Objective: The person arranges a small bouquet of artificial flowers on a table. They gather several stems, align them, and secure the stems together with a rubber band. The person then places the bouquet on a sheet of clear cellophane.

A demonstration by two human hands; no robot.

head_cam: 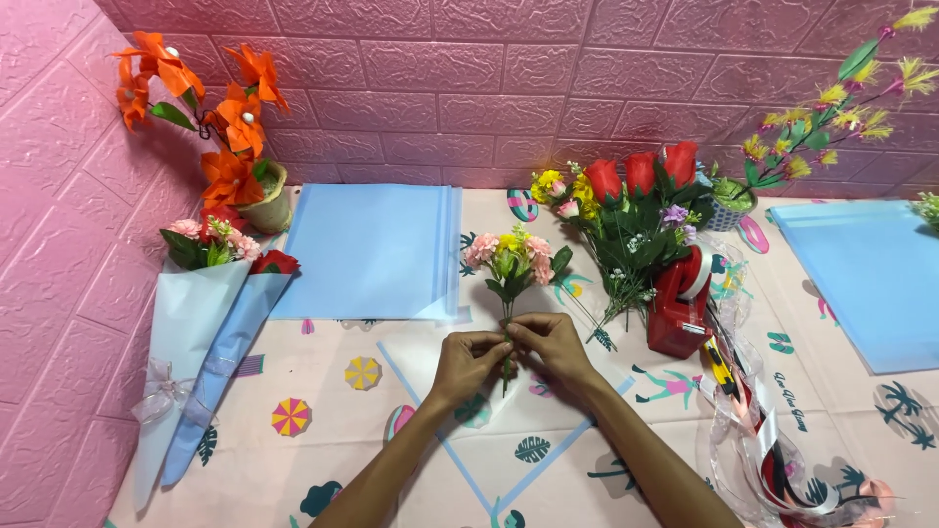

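Near the middle of the tabletop (323, 391), the left hand (469, 360) and right hand (553, 344) each close their grip on the green stem of a small pink-and-yellow posy (512, 259), seemingly binding it. Next, keep the stem steady. Beyond lie blue sheets (377, 249).
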